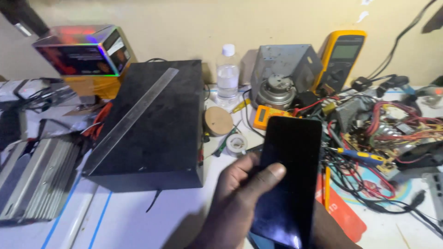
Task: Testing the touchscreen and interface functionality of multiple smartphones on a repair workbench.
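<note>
Left hand [240, 198] grasps the phone [288, 180] by its edges, thumb on the dark screen, above the surface [138, 216] — slick, fragile glass, likely best held by the sides. Right hand's out of view.

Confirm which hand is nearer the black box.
Left. The left hand grips the phone just right of the black box; the right hand is not in view.

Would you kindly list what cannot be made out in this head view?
- Right hand: not seen, likely behind the phone.
- Left hand: wrist cut by the bottom edge.
- Multimeter display: too blurred to read.
- Black box: contents hidden by its closed top.
</note>
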